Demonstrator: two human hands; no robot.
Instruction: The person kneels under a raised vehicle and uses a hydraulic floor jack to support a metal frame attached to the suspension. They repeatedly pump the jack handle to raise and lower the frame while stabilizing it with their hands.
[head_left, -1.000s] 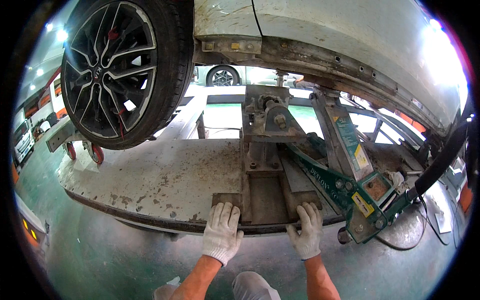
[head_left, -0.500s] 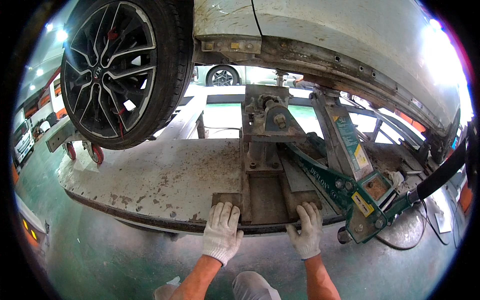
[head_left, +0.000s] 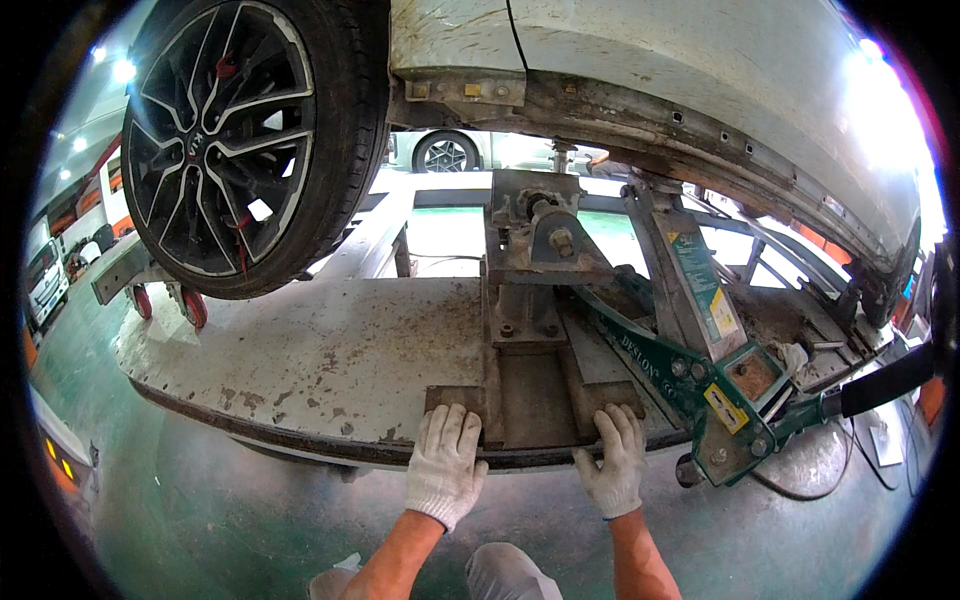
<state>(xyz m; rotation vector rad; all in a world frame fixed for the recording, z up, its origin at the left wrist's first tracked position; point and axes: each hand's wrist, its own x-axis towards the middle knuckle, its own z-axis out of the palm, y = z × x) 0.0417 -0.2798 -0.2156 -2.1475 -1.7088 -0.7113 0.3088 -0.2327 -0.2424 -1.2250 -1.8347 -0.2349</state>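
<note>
A heavy steel clamp stand [head_left: 549,262] stands upright on the frame bench, under the raised car's sill. Its base [head_left: 537,395] runs out to the bench's near edge and has a flat tab on each side. My left hand [head_left: 447,465], in a white knit glove, has its fingers bent over the left tab, the thumb turned inward. Likewise gloved, my right hand [head_left: 613,462] grips the right tab, fingers on top. Both palms sit at the bench edge. Just right of my right hand is a green floor jack [head_left: 690,390].
The white platform of the frame bench [head_left: 300,350] has chipped paint. Over its left part hangs a car wheel [head_left: 220,140]; the car body [head_left: 680,60] spans the top. A black jack handle [head_left: 890,380] and a cable [head_left: 820,492] lie to the right. Red castors [head_left: 193,307] show at left.
The jack's black handle at the right has dropped lower. Both hands keep the same place on the base tabs, and the clamp stand shows no clear movement.
</note>
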